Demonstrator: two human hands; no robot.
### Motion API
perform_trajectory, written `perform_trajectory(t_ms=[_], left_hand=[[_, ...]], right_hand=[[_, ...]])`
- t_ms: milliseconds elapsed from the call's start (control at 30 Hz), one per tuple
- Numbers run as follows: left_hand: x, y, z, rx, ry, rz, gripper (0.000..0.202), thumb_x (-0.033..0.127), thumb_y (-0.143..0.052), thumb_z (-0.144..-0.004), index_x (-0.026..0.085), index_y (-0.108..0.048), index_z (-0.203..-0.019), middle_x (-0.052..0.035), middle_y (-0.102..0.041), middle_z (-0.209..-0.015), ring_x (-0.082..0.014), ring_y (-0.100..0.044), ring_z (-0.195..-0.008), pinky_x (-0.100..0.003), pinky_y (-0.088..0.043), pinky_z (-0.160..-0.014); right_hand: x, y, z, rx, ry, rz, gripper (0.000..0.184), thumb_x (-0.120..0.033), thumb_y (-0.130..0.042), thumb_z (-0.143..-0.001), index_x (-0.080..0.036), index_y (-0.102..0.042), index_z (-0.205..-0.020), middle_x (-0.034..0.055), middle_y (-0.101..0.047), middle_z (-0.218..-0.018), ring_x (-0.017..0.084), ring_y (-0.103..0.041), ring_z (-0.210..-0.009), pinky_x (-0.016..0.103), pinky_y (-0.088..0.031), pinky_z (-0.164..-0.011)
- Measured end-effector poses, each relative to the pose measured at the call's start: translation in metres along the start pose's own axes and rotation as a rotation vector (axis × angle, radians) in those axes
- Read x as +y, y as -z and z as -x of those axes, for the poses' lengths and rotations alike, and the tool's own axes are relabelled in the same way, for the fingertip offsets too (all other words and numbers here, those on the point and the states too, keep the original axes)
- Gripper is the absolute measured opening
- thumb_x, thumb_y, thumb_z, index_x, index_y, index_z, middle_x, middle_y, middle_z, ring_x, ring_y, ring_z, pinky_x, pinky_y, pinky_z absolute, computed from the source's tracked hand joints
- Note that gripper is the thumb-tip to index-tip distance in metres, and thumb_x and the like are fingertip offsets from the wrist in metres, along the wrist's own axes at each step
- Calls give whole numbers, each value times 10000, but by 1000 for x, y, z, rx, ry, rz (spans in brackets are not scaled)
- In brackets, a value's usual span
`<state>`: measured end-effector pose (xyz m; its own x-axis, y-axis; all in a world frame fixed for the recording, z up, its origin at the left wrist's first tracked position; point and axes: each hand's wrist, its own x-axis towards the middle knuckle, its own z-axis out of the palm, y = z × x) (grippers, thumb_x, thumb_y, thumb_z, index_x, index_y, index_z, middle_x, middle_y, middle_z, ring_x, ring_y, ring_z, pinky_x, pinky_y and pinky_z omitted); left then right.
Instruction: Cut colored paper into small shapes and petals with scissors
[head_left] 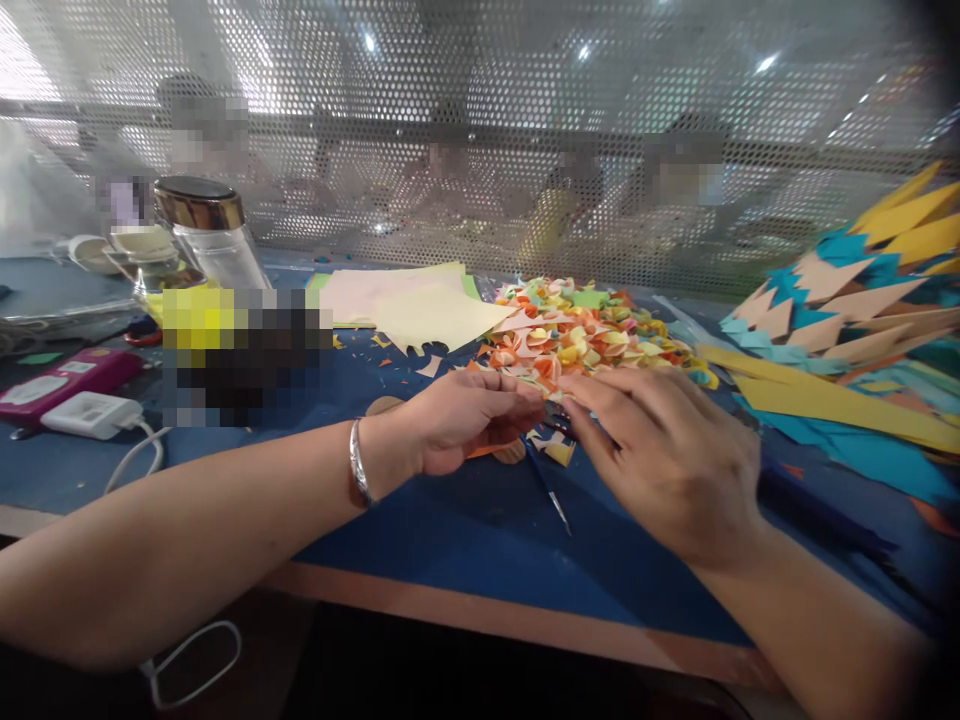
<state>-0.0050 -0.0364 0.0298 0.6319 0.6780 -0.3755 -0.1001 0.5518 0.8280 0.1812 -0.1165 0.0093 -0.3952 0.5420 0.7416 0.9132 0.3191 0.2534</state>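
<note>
My left hand (pixel 480 415) reaches in from the left, a silver bracelet (pixel 360 462) on its wrist, with thumb and fingers pinched together. Facing it, my right hand (pixel 671 455) is also closed in a pinch, its fingertips close to the left ones. Whatever lies between the fingertips is too small and hidden to make out. Just behind both hands spreads a heap of small curled paper pieces (pixel 592 325) in orange, yellow, pink and green. Below the fingertips a thin pointed tool (pixel 551 490) rests on the blue table (pixel 465 530), by some paper scraps (pixel 559 450).
Stacked paper sheets (pixel 420 295) lie behind my left hand. Folded yellow, teal and tan paper (pixel 840 290) piles up at right, near a dark blue tool (pixel 825 510). At left are a bottle (pixel 217 240), a magenta power strip (pixel 82 385) and a white charger (pixel 94 414).
</note>
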Motion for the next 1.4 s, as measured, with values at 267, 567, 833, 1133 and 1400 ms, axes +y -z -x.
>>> perform_trajectory(t_ms=[267,567,833,1133,1400], left_hand=[[-6,1,1,-126,-9,-12,204,74,-696,-893,122,-639,-703,-6,-683,-667,-52,-599,-587,-207,-435,-628],[-3,3,-2,-163,47,-42,191,270,-706,-919,121,-722,-801,-29,-717,-753,-114,-682,-722,-246,-469,-689],[-5,5,-4,-153,-81,72,126,173,-823,-811,123,-709,-787,-12,-729,-756,-72,-657,-682,-212,-517,-718],[-4,-1,-1,-67,-124,36,174,59,-800,-806,123,-640,-781,25,-688,-642,-48,-637,-542,-200,-516,-641],[-10,-1,-4,-26,-304,-112,187,46,-762,-839,132,-596,-850,13,-697,-661,-81,-678,-585,-212,-535,-625]], right_hand=[[1,0,-2,101,116,1,190,-88,-659,-938,-177,-727,-1091,81,-764,-925,227,-697,-776,358,-544,-717],[1,0,1,164,157,-121,314,10,-758,-837,-136,-687,-1105,105,-738,-958,207,-699,-797,339,-565,-752],[-2,-3,5,113,134,-216,277,-37,-731,-881,-174,-666,-1113,72,-726,-984,174,-704,-802,306,-550,-743],[-7,-5,2,89,-19,-461,222,-62,-694,-908,-231,-657,-1048,44,-710,-941,178,-698,-816,322,-546,-754],[-3,-10,1,45,-233,-595,66,-182,-696,-940,-244,-673,-944,14,-685,-862,175,-648,-796,317,-516,-702]])
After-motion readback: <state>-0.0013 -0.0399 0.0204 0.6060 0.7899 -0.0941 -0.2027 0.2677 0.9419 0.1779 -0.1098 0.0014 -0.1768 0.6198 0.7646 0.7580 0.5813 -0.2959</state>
